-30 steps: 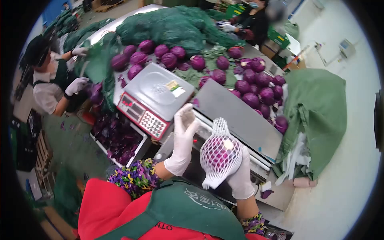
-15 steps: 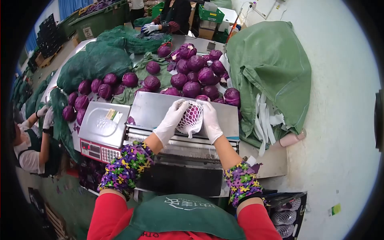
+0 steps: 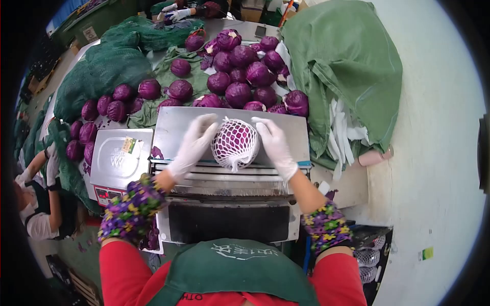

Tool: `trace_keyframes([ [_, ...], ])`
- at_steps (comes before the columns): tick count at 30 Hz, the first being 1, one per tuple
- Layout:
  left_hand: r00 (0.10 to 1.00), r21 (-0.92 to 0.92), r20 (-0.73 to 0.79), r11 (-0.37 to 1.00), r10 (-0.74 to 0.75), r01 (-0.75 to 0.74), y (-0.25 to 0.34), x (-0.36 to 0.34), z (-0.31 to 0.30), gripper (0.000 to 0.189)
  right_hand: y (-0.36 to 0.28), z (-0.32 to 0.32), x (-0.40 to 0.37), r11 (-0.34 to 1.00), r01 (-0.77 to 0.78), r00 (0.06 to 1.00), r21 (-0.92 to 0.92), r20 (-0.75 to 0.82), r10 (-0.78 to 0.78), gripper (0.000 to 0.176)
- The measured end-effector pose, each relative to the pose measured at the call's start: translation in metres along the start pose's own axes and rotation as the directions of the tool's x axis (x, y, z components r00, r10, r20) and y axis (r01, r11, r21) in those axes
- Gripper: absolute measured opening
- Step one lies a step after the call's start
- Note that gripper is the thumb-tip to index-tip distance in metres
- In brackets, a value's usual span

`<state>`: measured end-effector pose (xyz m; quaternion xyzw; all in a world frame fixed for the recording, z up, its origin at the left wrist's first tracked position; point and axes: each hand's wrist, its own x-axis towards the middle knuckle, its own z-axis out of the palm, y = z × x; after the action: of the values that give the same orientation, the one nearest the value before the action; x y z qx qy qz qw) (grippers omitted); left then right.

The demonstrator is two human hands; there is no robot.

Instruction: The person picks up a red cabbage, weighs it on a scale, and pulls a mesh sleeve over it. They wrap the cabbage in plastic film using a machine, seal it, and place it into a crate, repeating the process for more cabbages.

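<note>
The netted cabbage, a purple head wrapped in white foam mesh, sits on the steel plate of a wrapping machine, directly between the two gloved hands. The left hand lies on its left flank and the right hand on its right flank. Both are open, with the fingers straight and spread and the palms turned inward toward the head. The right fingers lie against the mesh. The left fingertips reach its upper left edge, though firm contact there cannot be made out. Neither hand curls around or pinches anything.

The head is round, so its only clear axis is that of the mesh sleeve. The gathered net tail points back toward the person, and the opposite end faces away, so the sleeve runs front to back, crosswise to the line between the palms. Both hands sit about equally close, and the cabbage is centred in the gap.

Just nearer the person than the hands are the machine's rollers. Left of the left hand stands a scale. Beyond the fingertips lies a heap of loose cabbages, and to the right of the right hand is a green sack. A co-worker's hand shows far off to the left.
</note>
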<state>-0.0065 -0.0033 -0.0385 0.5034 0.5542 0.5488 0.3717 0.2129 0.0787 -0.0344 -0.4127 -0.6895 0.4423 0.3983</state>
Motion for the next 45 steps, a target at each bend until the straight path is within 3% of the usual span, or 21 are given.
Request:
trace_keyframes([
  [3, 0.951, 0.6, 0.228, 0.739, 0.209, -0.307, 0.032, -0.038, -0.077, 0.044, -0.039, -0.066, -0.036, 0.664, 0.428, 0.901, -0.613, 0.237, -0.363, 0.034],
  [4, 0.879, 0.74, 0.378, 0.475, 0.292, -0.476, 0.035, -0.051, -0.1, 0.045, -0.042, -0.087, -0.046, 0.543, 0.507, 0.862, -0.669, 0.378, -0.339, 0.038],
  [6, 0.839, 0.826, 0.544, 0.19, -0.021, -0.531, 0.03, -0.071, -0.136, 0.049, -0.04, -0.119, -0.064, 0.281, 0.675, 0.736, -0.682, 0.593, -0.328, 0.047],
  [10, 0.758, 0.76, 0.647, 0.142, -0.082, -0.634, 0.043, -0.081, -0.131, 0.051, -0.03, -0.122, -0.076, 0.102, 0.787, 0.616, -0.608, 0.77, -0.167, 0.039],
  [13, 0.604, 0.572, 0.793, 0.242, 0.083, -0.784, 0.042, -0.068, -0.095, 0.039, -0.021, -0.1, -0.074, 0.166, 0.87, 0.492, -0.464, 0.843, -0.219, 0.025],
  [17, 0.613, 0.558, 0.712, 0.255, 0.343, -0.79, 0.016, -0.076, -0.078, 0.019, 0.002, -0.081, -0.093, 0.844, 0.385, 0.824, -0.374, 0.55, -0.133, 0.01],
  [18, 0.897, 0.494, 0.429, 0.803, 0.107, -0.332, 0.021, -0.091, -0.081, 0.011, -0.038, -0.086, -0.093, 0.93, -0.238, 0.755, -0.28, 0.549, 0.358, 0.009],
  [19, 0.921, 0.153, 0.237, 0.948, -0.309, 0.279, 0.03, -0.101, -0.085, 0.004, -0.064, -0.093, -0.097, 0.913, -0.359, 0.74, -0.196, 0.536, 0.406, 0.012],
  [20, 0.904, 0.168, 0.161, 0.913, -0.397, 0.371, 0.072, -0.109, -0.083, 0.013, -0.084, -0.1, -0.102, 0.93, -0.339, 0.756, -0.144, 0.546, 0.361, 0.01],
  [21, 0.903, 0.046, 0.115, 0.911, -0.413, 0.41, 0.097, -0.118, -0.081, 0.013, -0.098, -0.106, -0.103, 0.942, -0.323, 0.769, -0.092, 0.554, 0.318, 0.009],
  [23, 0.994, -0.097, 0.076, 0.992, -0.076, 0.083, 0.094, -0.123, -0.094, 0.01, -0.123, -0.112, -0.093, 0.965, -0.25, 0.864, 0.075, 0.467, 0.188, 0.007],
  [25, 0.972, 0.045, -0.025, 0.971, 0.235, -0.234, 0.115, -0.099, -0.092, 0.004, -0.122, -0.109, -0.071, 0.955, 0.121, 0.959, 0.271, 0.215, -0.182, 0.002],
  [27, 0.935, 0.35, 0.094, 0.868, 0.342, -0.353, 0.121, -0.064, -0.088, 0.035, -0.107, -0.1, -0.033, 0.774, 0.582, 0.811, -0.25, 0.11, -0.575, 0.02],
  [29, 0.911, 0.387, 0.276, 0.832, 0.307, -0.398, 0.102, -0.024, -0.067, 0.087, -0.064, -0.088, 0.007, 0.404, 0.736, 0.635, -0.544, 0.344, -0.692, 0.047],
  [31, 0.857, 0.375, 0.458, 0.822, 0.237, -0.428, 0.049, 0.0, -0.049, 0.11, -0.034, -0.066, 0.021, 0.308, 0.678, 0.725, -0.667, 0.541, -0.426, 0.067],
  [32, 0.831, 0.351, 0.522, 0.839, 0.194, -0.416, 0.026, 0.008, -0.039, 0.114, 0.001, -0.055, 0.032, 0.192, 0.781, 0.611, -0.594, 0.663, -0.433, 0.073],
  [35, 0.839, 0.23, 0.542, 0.954, 0.039, -0.194, 0.032, 0.011, -0.014, 0.107, -0.003, -0.014, 0.014, 0.774, 0.608, 0.755, -0.177, 0.428, -0.496, 0.072],
  [39, 0.869, -0.134, 0.48, 0.968, -0.122, 0.21, 0.031, 0.009, -0.008, 0.093, -0.027, -0.028, -0.003, 0.982, 0.173, 0.836, -0.074, 0.538, -0.107, 0.072],
  [41, 0.743, 0.217, 0.505, 0.897, -0.44, 0.384, 0.058, -0.01, -0.013, 0.073, -0.041, -0.033, -0.027, 0.996, -0.07, 0.725, 0.058, 0.689, 0.011, 0.077],
  [43, 0.628, 0.001, 0.617, 0.799, -0.474, 0.602, 0.057, -0.05, -0.009, 0.071, -0.064, -0.038, -0.066, 0.961, -0.263, 0.621, 0.086, 0.778, 0.1, 0.082],
  [45, 0.311, -0.012, 0.702, 0.425, -0.641, 0.905, 0.079, -0.08, 0.0, 0.075, -0.071, -0.042, -0.104, 0.893, -0.449, 0.54, 0.022, 0.803, 0.252, 0.084],
])
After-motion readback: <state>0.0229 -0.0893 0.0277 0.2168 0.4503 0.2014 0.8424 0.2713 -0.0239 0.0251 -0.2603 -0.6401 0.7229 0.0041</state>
